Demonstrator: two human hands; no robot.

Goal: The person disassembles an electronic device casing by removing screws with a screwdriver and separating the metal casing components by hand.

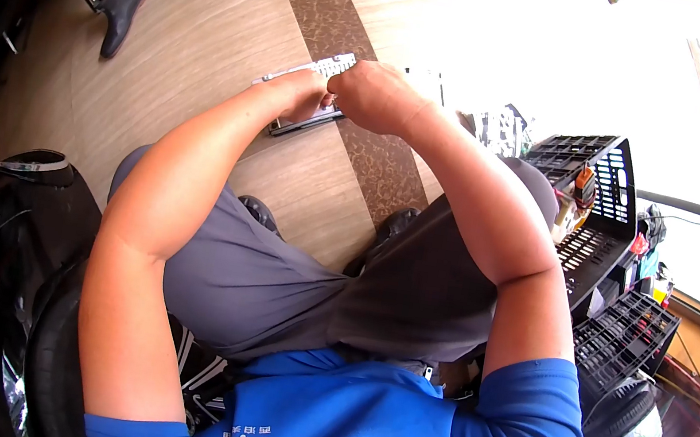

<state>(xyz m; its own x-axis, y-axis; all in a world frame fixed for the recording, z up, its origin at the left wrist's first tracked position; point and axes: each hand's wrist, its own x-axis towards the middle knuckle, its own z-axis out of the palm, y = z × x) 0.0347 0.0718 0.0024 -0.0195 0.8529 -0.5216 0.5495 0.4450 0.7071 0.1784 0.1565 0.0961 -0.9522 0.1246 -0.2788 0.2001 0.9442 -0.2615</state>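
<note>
My left hand [302, 94] and my right hand [373, 97] meet in front of me, fingers curled and nearly touching. Both are at a flat silver-grey object [333, 64] with a row of slots along its far edge and a dark lower edge; its exact kind does not show. The left fingers bend over its middle. The right hand is closed at its right end, its knuckles facing up. Whatever is pinched between the fingers is hidden behind the hands.
Black plastic crates [618, 202] with tools and small items stand beside my right knee. At my left is a dark, shiny container [39, 202]. Another person's leg in a black boot [119, 12] is at the upper left. Glare washes out the upper right.
</note>
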